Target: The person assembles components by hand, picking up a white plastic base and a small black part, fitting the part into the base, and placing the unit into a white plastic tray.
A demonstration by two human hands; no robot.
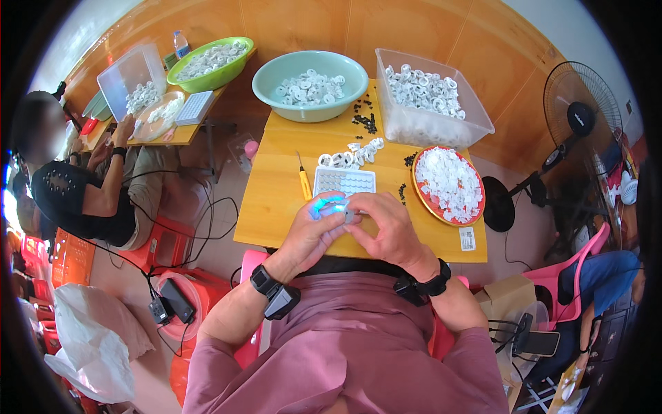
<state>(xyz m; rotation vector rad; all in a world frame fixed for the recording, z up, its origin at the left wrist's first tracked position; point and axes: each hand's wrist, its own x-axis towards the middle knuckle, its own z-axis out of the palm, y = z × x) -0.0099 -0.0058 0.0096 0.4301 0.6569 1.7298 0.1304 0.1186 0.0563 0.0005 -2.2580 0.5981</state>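
Note:
My left hand (314, 231) and my right hand (383, 224) meet over the near edge of a small wooden table (276, 207). Together they pinch a small white ring-shaped plastic part (347, 214) between the fingertips. A blue-lit glow (329, 204) shines at my left fingertips. Just beyond the hands lies a white grid tray (345, 181) with several small cells. A row of white ring parts (352, 153) lies behind the tray. Both wrists wear black bands.
A teal basin (310, 83), a clear bin (427, 96) and a red plate (448, 183) hold white parts. A yellow-handled tool (304, 181) lies left of the tray. Another person (76, 179) works at a second table at left. A floor fan (576, 117) stands at right.

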